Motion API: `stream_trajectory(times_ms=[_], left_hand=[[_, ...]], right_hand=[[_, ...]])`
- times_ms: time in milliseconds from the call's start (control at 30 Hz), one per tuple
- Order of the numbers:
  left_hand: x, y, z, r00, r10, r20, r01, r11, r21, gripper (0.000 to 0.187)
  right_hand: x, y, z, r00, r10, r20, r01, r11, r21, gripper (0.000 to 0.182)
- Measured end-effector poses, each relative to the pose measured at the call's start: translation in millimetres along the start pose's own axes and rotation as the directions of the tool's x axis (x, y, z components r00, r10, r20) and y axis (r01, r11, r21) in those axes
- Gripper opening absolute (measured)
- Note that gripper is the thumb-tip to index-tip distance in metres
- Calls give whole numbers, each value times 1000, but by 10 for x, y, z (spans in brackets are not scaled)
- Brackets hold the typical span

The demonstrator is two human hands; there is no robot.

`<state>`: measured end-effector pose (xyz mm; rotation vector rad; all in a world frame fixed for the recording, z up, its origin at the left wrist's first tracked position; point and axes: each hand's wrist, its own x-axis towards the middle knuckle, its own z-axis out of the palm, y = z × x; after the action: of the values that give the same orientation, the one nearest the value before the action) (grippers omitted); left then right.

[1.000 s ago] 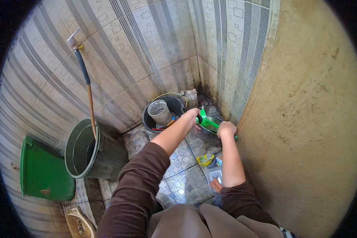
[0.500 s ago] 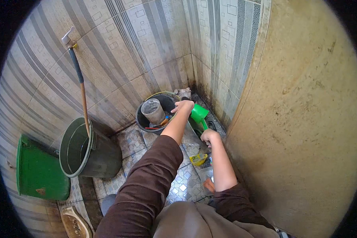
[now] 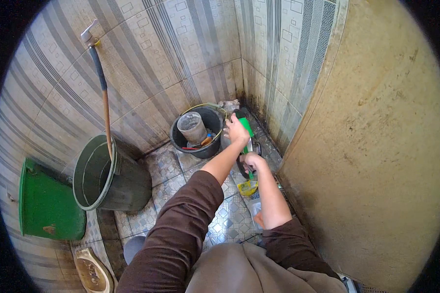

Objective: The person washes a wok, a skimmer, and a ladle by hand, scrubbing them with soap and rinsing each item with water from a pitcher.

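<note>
Tiled washroom corner: striped wall [image 3: 166, 63], patterned floor [image 3: 173, 193], stained tan panel [image 3: 386, 146] on the right. Green dipper [image 3: 246, 125], scoop-like, is low in the corner, just right of the black bucket [image 3: 200, 154], partly covered by both hands. Right hand [image 3: 252, 160] curled round what looks like its handle, green showing above and below; grip closed on it. Left hand [image 3: 237, 129] beside the cup end, some fingers extended; can't tell if it grasps or just touches. Grey cup [image 3: 192, 129] inside bucket; yellow packet [image 3: 248, 188] on floor, just below the right hand. Handling, my call: firm right grip, left palm steadying the cup end, wrists loose, small motions; corner looks tight, so mind bucket rim and wall. Slipping seems likely if wet.
</note>
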<state>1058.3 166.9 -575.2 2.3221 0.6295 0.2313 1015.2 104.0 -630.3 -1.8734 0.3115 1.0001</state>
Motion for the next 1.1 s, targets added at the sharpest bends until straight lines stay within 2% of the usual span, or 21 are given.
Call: stream_trajectory(times_ms=[67, 100, 133, 200, 267, 333, 367, 400, 467, 500, 567, 600, 633, 700, 733, 767, 800, 833, 967, 1033, 1100], left_hand=[[-76, -60, -4, 1000, 15, -11, -16, 1000, -9, 46], [-118, -97, -20, 998, 57, -21, -58, 998, -20, 50], [-147, -129, -38, 995, 99, -32, -100, 995, -30, 55], [-184, -188, -91, 991, 117, -60, -122, 989, -81, 57], [-258, -294, -149, 987, 121, -110, -139, 975, -171, 59], [-240, -521, -211, 970, 153, -188, -197, 950, -242, 59], [-259, -629, -244, 974, 145, -176, -191, 940, -283, 58], [-277, -744, -291, 960, 193, -201, -241, 938, -250, 59], [-298, -953, -390, 970, 140, -200, -196, 936, -294, 60], [-348, -1022, -471, 962, 179, -207, -241, 913, -329, 61], [-460, -1108, -624, 949, 257, -182, -307, 881, -359, 62], [-530, -1124, -707, 936, 309, -167, -349, 868, -354, 62], [-582, -1142, -768, 938, 309, -155, -345, 871, -351, 62], [-668, -1186, -878, 896, 424, -128, -442, 832, -335, 61], [-691, -1251, -916, 898, 425, -113, -437, 836, -332, 61], [-718, -1325, -955, 891, 443, -96, -449, 831, -328, 60], [-748, -1394, -995, 884, 461, -79, -460, 826, -325, 60], [-800, -1450, -1058, 886, 456, -82, -457, 833, -313, 59], [-881, -1876, -1220, 888, 447, -110, -456, 822, -342, 59], [-940, -2056, -1312, 908, 406, -106, -413, 820, -396, 58], [-963, -2265, -1415, 947, 310, -83, -317, 866, -387, 56]], right_hand=[[73, 41, 79, 986, -142, 82, 129, 981, 144, 18], [83, 26, 141, 970, -232, 72, 212, 953, 216, 22], [84, 32, 177, 970, -231, 71, 212, 953, 216, 22], [80, 64, 251, 918, -387, 84, 312, 838, 448, 24], [93, 96, 336, 912, -405, 69, 345, 846, 407, 25], [105, 135, 467, 956, -294, 17, 272, 902, 335, 25], [35, 156, 510, 957, -280, 72, 254, 934, 250, 19], [196, 230, 647, 969, -249, 12, 242, 952, 187, 23], [47, 182, 908, 977, -84, -198, 108, 987, 117, 28], [25, 196, 1019, 973, -26, -227, 34, 999, 29, 35], [-32, 254, 1260, 983, -30, -183, 52, 992, 117, 45], [7, 322, 1359, 988, -54, -145, 80, 980, 181, 55], [-376, 225, 1325, 994, -79, -77, 93, 976, 199, 60], [12, 521, 1720, 980, -145, -134, 151, 988, 36, 71], [-374, 409, 1679, 997, -50, -56, 56, 993, 103, 75], [-399, 471, 1753, 998, -36, -52, 42, 993, 114, 75], [-437, 557, 1844, 994, -68, -87, 71, 997, 23, 78], [-461, 657, 1938, 987, -104, -119, 96, 993, -70, 82], [-253, 1076, 2403, 980, -112, -167, 86, 985, -152, 88], [-359, 1157, 2501, 992, -121, -41, 110, 973, -204, 91], [-389, 1257, 2632, 995, -98, -22, 90, 966, -241, 92]])
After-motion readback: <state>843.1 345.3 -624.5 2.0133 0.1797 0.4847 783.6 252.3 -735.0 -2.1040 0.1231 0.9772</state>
